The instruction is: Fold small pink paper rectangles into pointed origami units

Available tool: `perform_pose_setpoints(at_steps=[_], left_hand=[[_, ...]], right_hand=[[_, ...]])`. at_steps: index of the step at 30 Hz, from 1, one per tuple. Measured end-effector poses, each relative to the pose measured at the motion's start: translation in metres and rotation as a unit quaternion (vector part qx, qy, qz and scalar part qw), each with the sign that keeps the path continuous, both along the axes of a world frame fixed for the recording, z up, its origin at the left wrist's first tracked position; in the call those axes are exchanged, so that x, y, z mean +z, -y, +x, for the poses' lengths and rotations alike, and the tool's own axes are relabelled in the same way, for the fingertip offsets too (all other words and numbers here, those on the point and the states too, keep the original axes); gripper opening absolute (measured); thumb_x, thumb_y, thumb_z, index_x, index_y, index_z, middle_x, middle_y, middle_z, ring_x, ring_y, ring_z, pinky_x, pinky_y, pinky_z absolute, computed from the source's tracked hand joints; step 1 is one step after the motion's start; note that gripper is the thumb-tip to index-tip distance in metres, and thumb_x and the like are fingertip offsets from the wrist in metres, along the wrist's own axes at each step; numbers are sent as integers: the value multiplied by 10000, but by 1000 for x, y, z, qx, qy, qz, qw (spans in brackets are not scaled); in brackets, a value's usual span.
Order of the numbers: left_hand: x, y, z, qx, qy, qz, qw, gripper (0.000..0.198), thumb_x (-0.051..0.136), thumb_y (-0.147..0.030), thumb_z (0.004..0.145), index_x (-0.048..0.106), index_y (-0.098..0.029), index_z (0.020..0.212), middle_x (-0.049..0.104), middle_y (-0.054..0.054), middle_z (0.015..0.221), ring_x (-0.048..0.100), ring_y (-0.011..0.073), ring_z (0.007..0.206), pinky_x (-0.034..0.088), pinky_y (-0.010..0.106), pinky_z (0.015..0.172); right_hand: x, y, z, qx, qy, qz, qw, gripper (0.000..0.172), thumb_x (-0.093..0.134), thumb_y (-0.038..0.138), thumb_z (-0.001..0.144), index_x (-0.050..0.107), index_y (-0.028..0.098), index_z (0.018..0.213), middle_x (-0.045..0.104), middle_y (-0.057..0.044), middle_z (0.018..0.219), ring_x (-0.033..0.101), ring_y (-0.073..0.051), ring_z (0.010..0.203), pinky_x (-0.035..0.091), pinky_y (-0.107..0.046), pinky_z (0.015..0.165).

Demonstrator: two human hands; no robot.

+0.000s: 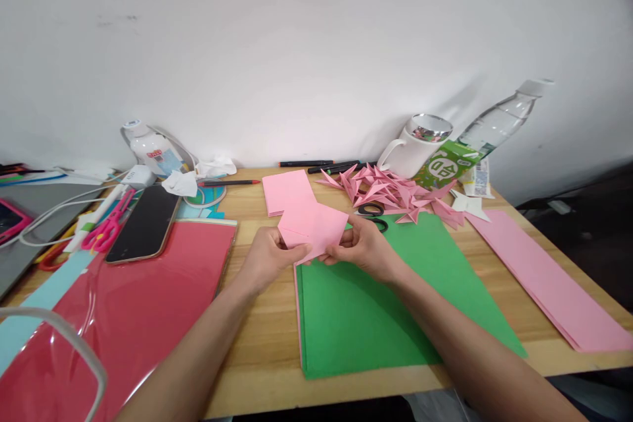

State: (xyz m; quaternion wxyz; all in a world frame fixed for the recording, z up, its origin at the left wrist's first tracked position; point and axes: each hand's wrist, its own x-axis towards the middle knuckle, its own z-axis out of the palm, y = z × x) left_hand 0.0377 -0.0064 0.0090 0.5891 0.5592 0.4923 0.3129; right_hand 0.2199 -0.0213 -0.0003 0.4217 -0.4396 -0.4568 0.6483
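1. Folded pink paper (316, 224): a five-sided piece with a crease or slit across its left part, held above the near edge of the work area's green sheets' far-left corner.
2. Left hand (264, 254): thumb and fingers pinch the paper's lower left edge.
3. Right hand (366, 247): thumb on top, fingers behind, grasping the lower right edge.
4. Immediate surroundings: a stack of pink squares (287, 191) lies just beyond, its near corner hidden by the paper; black scissor handles (383, 210) lie just beyond the right hand, beside a heap of pointed pink folds (380, 188).
5. Right side: a white mug (408, 151), a green packet (448, 165), a tilted-looking clear bottle (504, 120) and long pink strips (548, 283).
6. Left side: a phone (143, 224) overlaps red sheets (158, 297) in glossy film; pink scissors (111, 224) lie beside it.
7. Surface and room: a wood-grained table (257, 349) with green sheets (376, 323) under the right forearm; behind, a pale wall (297, 46) with faint smudges.
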Motion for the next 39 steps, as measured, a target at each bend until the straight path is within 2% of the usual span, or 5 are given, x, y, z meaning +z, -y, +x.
perform_pose_setpoints(at_steps=[6, 9, 12, 21, 39], left_hand=[[-4, -2, -2, 11, 31, 0, 999, 185, 710, -288, 618, 688, -113, 673, 693, 50, 633, 617, 158, 568, 452, 229, 542], [-5, -2, -3, 27, 31, 14, 999, 198, 715, -289, 615, 691, -112, 702, 702, 55, 668, 622, 161, 574, 468, 238, 549], [-2, -1, -2, 20, 26, 6, 999, 207, 719, -294, 613, 686, -111, 702, 702, 53, 669, 628, 167, 588, 474, 237, 544], [3, 7, 11, -19, 54, -54, 997, 242, 717, -275, 623, 657, -101, 780, 692, 62, 674, 634, 151, 556, 533, 264, 553], [8, 10, 14, 21, 100, -87, 991, 167, 668, -119, 569, 635, -103, 731, 692, 25, 623, 666, 174, 543, 564, 278, 553]], right_hand=[[7, -2, 10, 81, -37, 19, 996, 408, 691, 222, 670, 517, 172, 1036, 700, -16, 731, 689, -178, 702, 561, -366, 705], [11, -2, 11, 103, -51, 29, 993, 510, 730, 211, 634, 521, 178, 1097, 705, -41, 855, 679, -191, 797, 538, -389, 776], [8, 0, 5, 54, -45, 37, 997, 553, 784, 208, 562, 563, 166, 1067, 695, -53, 925, 660, -190, 805, 537, -334, 734], [-4, 4, -8, -83, 62, 48, 994, 278, 765, 307, 575, 659, 126, 759, 661, -25, 668, 568, -153, 569, 492, -275, 539], [4, 2, -2, -122, 98, 73, 985, 354, 798, 298, 521, 596, 136, 762, 613, 2, 640, 530, -122, 526, 459, -239, 471]])
